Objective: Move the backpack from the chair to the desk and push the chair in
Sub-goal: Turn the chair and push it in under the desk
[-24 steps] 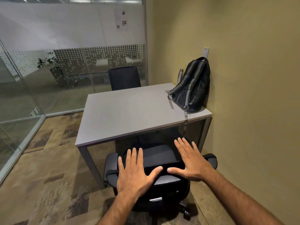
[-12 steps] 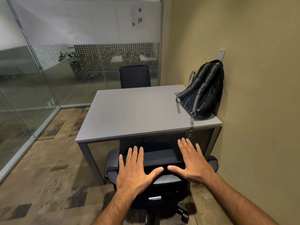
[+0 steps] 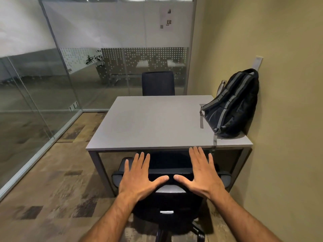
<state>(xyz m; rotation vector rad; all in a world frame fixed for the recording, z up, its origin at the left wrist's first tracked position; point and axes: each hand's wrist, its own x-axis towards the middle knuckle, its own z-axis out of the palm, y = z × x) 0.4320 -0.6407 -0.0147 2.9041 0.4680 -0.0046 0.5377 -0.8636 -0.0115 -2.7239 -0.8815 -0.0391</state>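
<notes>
Now both flat hands (image 3: 172, 179) on chair (image 3: 168, 201) back; backpack (image 3: 233, 106) on desk (image 3: 148, 123).

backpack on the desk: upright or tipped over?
Upright. The backpack stands on its base at the desk's right rear corner, leaning back against the wall, one strap hanging over the desk's front edge.

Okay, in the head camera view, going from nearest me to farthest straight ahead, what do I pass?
Near chair's backrest with left hand and right hand flat on it → desk → far chair → glass wall.
</notes>
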